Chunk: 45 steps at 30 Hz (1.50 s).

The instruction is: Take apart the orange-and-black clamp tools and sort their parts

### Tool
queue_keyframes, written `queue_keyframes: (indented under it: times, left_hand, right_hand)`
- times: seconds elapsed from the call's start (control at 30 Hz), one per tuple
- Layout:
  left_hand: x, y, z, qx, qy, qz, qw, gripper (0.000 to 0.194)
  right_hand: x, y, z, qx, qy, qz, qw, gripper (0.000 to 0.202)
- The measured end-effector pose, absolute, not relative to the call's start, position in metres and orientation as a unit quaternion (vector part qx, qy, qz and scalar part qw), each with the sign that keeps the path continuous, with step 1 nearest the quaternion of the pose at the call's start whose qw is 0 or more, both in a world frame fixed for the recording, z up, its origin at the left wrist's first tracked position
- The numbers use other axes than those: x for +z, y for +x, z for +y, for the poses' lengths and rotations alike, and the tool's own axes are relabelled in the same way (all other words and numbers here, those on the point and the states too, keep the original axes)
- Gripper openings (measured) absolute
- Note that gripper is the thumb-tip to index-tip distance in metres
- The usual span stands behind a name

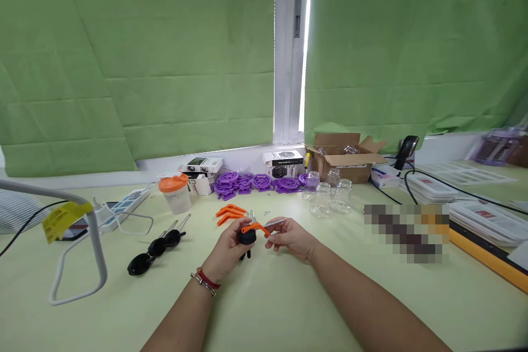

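Observation:
My left hand (230, 247) is closed around a black round part (247, 237) with a metal shaft and short black prongs below. An orange crank handle (254, 226) lies across the top of that part. My right hand (292, 237) pinches the free end of the handle. A thin greyish piece (275, 223) shows along its fingers; its kind is unclear. Just beyond my left hand, more orange handles (231, 213) lie on the table. Further left rest several black round parts with metal shafts (158, 247).
Purple plastic frames (261, 182) and small boxes (282, 164) line the back. Clear jars (322, 199) stand before an open cardboard box (346, 168). To the left are an orange-lidded cup (176, 195), a power strip (126, 209) and a grey metal stand (101, 264). White stacks (487, 220) lie right.

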<state>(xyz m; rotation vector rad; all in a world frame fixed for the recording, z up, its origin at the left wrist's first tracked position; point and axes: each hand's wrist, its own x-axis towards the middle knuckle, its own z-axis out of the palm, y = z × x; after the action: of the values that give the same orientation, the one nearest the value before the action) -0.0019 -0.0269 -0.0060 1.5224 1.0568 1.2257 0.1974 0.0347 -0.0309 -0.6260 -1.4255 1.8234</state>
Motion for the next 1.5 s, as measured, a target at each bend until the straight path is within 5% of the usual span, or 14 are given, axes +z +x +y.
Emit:
queue_keyframes:
  times: [0.4, 0.63, 1.5]
  left_hand:
    - [0.000, 0.000, -0.032, 0.469, 0.643, 0.425, 0.431, 0.042]
    - [0.000, -0.001, -0.037, 0.443, 0.599, 0.426, 0.512, 0.057]
    - [-0.007, -0.003, -0.030, 0.471, 0.601, 0.386, 0.518, 0.047]
  right_hand:
    - [-0.033, 0.194, 0.031, 0.710, -0.283, -0.535, 0.361, 0.043]
    - [-0.032, 0.191, 0.030, 0.693, -0.305, -0.536, 0.374, 0.035]
    - [-0.032, 0.189, 0.028, 0.691, -0.307, -0.540, 0.369, 0.035]
